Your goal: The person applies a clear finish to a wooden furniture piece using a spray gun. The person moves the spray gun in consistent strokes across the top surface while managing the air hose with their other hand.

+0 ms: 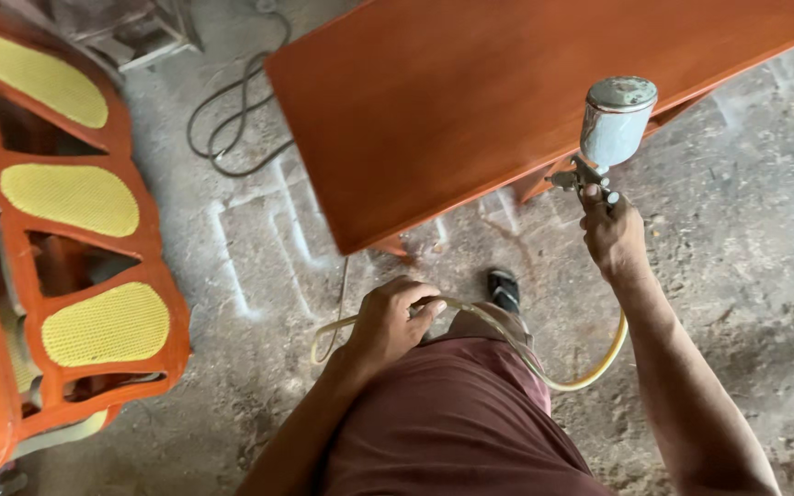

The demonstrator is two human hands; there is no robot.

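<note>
– What is the right hand (610,234) gripping?

– It is closing its fingers around the handle of a spray gun (599,147), holding it upright, with the metal cup sitting on top. The gun is hovering just off the near right edge of the orange-brown table top (507,101), and I cannot tell whether it is touching the wood.

– And the left hand (392,321)?

– It is curling shut over the yellowish hose (590,367), gripping it in front of the maroon shorts (452,422). The hose is looping down from the gun, passing under the right forearm and running left through that fist.

– Anything else lying about?

– A dark cable (232,119) is coiling on the dusty concrete floor (746,257) beyond the table's far left corner, and an orange chair frame with yellow woven panels (75,197) is leaning at the left edge of the floor
</note>
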